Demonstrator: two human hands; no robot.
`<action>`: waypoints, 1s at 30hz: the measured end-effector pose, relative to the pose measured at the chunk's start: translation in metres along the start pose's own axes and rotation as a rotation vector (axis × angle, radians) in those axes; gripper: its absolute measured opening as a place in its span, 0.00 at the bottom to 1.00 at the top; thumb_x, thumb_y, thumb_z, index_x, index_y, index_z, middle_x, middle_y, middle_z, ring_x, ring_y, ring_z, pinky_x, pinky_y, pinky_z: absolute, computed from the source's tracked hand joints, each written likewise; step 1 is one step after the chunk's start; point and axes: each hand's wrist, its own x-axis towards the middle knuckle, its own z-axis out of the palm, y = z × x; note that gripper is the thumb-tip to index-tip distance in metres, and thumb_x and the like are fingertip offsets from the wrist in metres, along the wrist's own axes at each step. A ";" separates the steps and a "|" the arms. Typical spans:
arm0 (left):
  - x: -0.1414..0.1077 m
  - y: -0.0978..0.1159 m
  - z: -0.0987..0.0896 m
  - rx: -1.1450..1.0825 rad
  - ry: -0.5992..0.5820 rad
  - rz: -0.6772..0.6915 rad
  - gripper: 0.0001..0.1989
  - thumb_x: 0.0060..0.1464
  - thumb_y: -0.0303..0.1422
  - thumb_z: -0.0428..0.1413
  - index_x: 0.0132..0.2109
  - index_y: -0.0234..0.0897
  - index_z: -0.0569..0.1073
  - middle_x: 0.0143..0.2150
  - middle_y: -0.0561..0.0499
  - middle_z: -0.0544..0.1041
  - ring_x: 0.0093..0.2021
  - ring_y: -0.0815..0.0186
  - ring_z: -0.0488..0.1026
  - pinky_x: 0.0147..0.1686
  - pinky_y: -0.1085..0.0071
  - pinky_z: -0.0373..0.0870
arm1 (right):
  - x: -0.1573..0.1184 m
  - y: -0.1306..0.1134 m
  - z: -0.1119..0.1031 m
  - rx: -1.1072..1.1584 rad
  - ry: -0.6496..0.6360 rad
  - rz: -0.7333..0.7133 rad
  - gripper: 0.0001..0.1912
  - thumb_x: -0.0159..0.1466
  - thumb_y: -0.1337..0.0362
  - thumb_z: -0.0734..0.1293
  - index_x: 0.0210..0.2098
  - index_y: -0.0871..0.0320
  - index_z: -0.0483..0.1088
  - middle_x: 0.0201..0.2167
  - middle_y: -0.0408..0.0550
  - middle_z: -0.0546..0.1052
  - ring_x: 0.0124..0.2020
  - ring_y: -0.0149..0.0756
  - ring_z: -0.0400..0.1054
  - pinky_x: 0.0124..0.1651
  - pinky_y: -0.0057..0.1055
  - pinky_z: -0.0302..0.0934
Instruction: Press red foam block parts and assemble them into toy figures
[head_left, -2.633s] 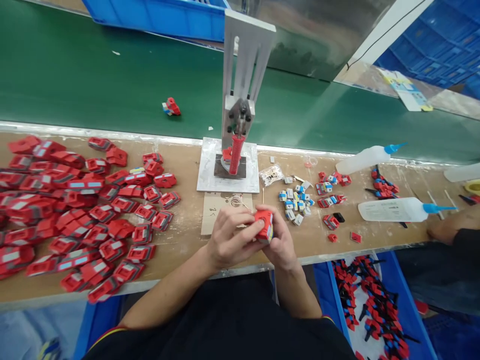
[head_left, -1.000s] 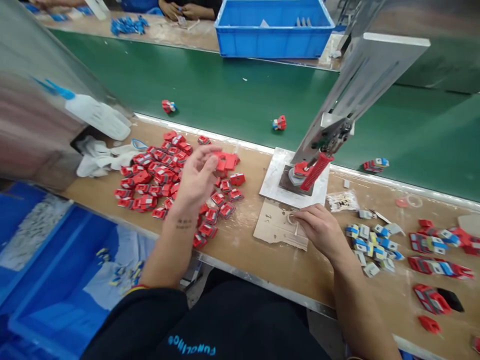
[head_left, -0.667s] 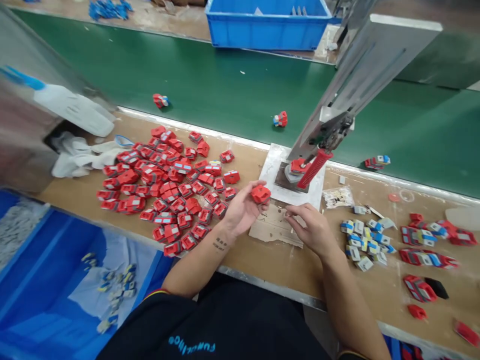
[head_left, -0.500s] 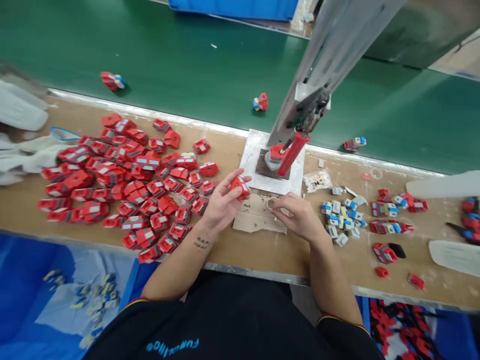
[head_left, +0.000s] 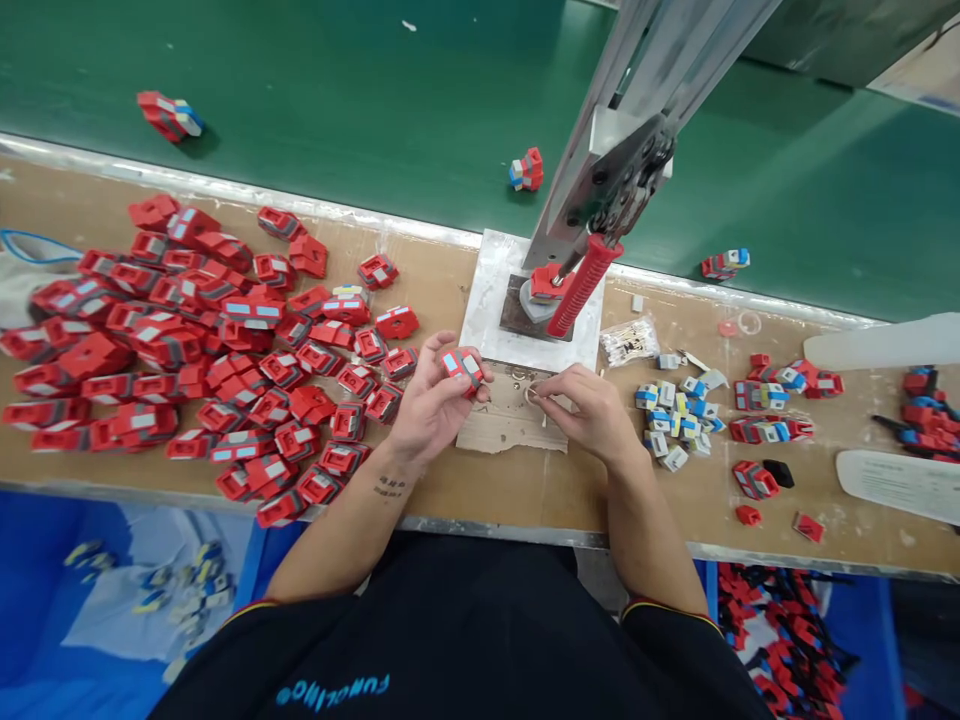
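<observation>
My left hand (head_left: 429, 405) is closed around a red toy vehicle part (head_left: 461, 368) with pale window panels facing up. My right hand (head_left: 581, 408) pinches a thin white stick, apparently a cotton swab (head_left: 544, 420), mostly hidden by the fingers. Its fingertips are over a small clear round dish (head_left: 531, 395) on a torn piece of cardboard (head_left: 495, 432). Behind the hands, a toggle clamp with a red handle (head_left: 585, 287) stands on a metal plate (head_left: 478, 318). Another red part (head_left: 547, 283) sits beneath the clamp's plunger.
Many red toy parts (head_left: 247, 400) are heaped to the left. On the right lie a bag of cotton swabs (head_left: 628, 340), small white-blue blocks (head_left: 679, 415) and red assemblies (head_left: 772, 428). Beyond the bench, a green belt (head_left: 337, 110) carries several toys. Blue bins (head_left: 37, 570) stand below the bench.
The red part in my left hand has turned, so its window panels now show. My right fingers have shifted slightly at the small dish. The camera view has tilted and moved closer.
</observation>
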 end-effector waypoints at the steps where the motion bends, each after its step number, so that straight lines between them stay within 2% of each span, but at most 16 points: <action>1: 0.000 -0.001 0.000 -0.013 -0.019 0.001 0.27 0.47 0.29 0.72 0.51 0.46 0.69 0.43 0.54 0.80 0.41 0.66 0.82 0.37 0.73 0.76 | -0.001 0.000 -0.001 0.005 -0.007 -0.005 0.05 0.72 0.65 0.69 0.38 0.52 0.77 0.33 0.46 0.85 0.35 0.38 0.76 0.40 0.35 0.70; 4: -0.001 -0.002 -0.001 0.001 -0.068 0.009 0.27 0.44 0.29 0.76 0.47 0.43 0.70 0.47 0.51 0.82 0.45 0.63 0.83 0.42 0.72 0.79 | -0.003 0.000 -0.002 0.008 -0.023 -0.002 0.06 0.72 0.65 0.69 0.38 0.52 0.77 0.33 0.46 0.84 0.35 0.37 0.77 0.39 0.34 0.70; 7: -0.001 -0.004 -0.002 0.034 -0.081 0.069 0.26 0.45 0.32 0.77 0.46 0.43 0.72 0.48 0.51 0.82 0.48 0.61 0.84 0.46 0.69 0.81 | -0.003 0.001 0.000 -0.040 0.025 0.034 0.07 0.72 0.64 0.69 0.36 0.52 0.76 0.31 0.47 0.84 0.34 0.38 0.77 0.38 0.35 0.70; 10: 0.000 -0.006 -0.004 0.082 -0.115 0.161 0.26 0.47 0.36 0.78 0.47 0.43 0.73 0.44 0.53 0.83 0.41 0.66 0.83 0.42 0.72 0.81 | -0.001 0.002 0.000 -0.040 0.040 0.027 0.07 0.71 0.65 0.70 0.35 0.52 0.76 0.31 0.47 0.84 0.34 0.39 0.77 0.38 0.36 0.70; 13: 0.000 -0.008 -0.004 0.182 -0.138 0.247 0.26 0.47 0.34 0.77 0.48 0.42 0.73 0.47 0.50 0.85 0.40 0.68 0.83 0.39 0.75 0.80 | -0.001 -0.002 -0.008 0.035 0.071 0.021 0.06 0.69 0.67 0.72 0.35 0.52 0.76 0.30 0.44 0.84 0.32 0.37 0.77 0.36 0.35 0.70; 15: 0.000 -0.010 -0.003 0.282 -0.148 0.319 0.24 0.49 0.31 0.76 0.49 0.41 0.74 0.49 0.47 0.86 0.45 0.65 0.85 0.43 0.74 0.82 | -0.001 -0.011 -0.016 0.121 0.225 0.040 0.06 0.68 0.68 0.73 0.35 0.51 0.76 0.30 0.43 0.83 0.30 0.36 0.76 0.34 0.35 0.69; 18: -0.001 -0.015 -0.001 0.409 -0.190 0.454 0.20 0.50 0.28 0.75 0.46 0.39 0.76 0.50 0.45 0.86 0.49 0.62 0.86 0.45 0.72 0.83 | 0.001 -0.030 -0.021 0.304 0.566 0.015 0.05 0.68 0.65 0.74 0.36 0.51 0.75 0.27 0.41 0.81 0.28 0.35 0.75 0.31 0.35 0.67; 20: -0.003 -0.020 0.000 0.465 -0.219 0.517 0.19 0.49 0.28 0.76 0.45 0.37 0.77 0.49 0.44 0.86 0.48 0.61 0.86 0.44 0.71 0.84 | 0.005 -0.042 -0.017 0.406 0.693 -0.028 0.06 0.68 0.63 0.75 0.37 0.51 0.74 0.26 0.41 0.80 0.27 0.35 0.75 0.31 0.35 0.67; 22: -0.004 -0.025 0.000 0.527 -0.232 0.555 0.18 0.49 0.28 0.76 0.45 0.37 0.78 0.48 0.44 0.87 0.49 0.59 0.87 0.46 0.69 0.84 | 0.008 -0.051 -0.009 0.467 0.692 -0.053 0.06 0.68 0.63 0.75 0.38 0.51 0.74 0.26 0.41 0.80 0.27 0.34 0.76 0.31 0.34 0.68; 26: -0.006 -0.029 -0.002 0.668 -0.264 0.605 0.16 0.51 0.30 0.75 0.45 0.38 0.80 0.48 0.44 0.88 0.50 0.59 0.86 0.52 0.64 0.83 | 0.011 -0.053 0.004 0.495 0.604 -0.037 0.06 0.69 0.65 0.75 0.38 0.51 0.74 0.28 0.41 0.82 0.28 0.35 0.78 0.32 0.35 0.71; 30: -0.007 -0.025 -0.004 0.772 -0.272 0.584 0.15 0.52 0.33 0.74 0.44 0.38 0.81 0.48 0.42 0.88 0.49 0.57 0.87 0.52 0.61 0.83 | 0.010 -0.050 0.008 0.502 0.573 -0.014 0.06 0.68 0.65 0.75 0.36 0.51 0.74 0.27 0.41 0.82 0.28 0.35 0.78 0.32 0.35 0.71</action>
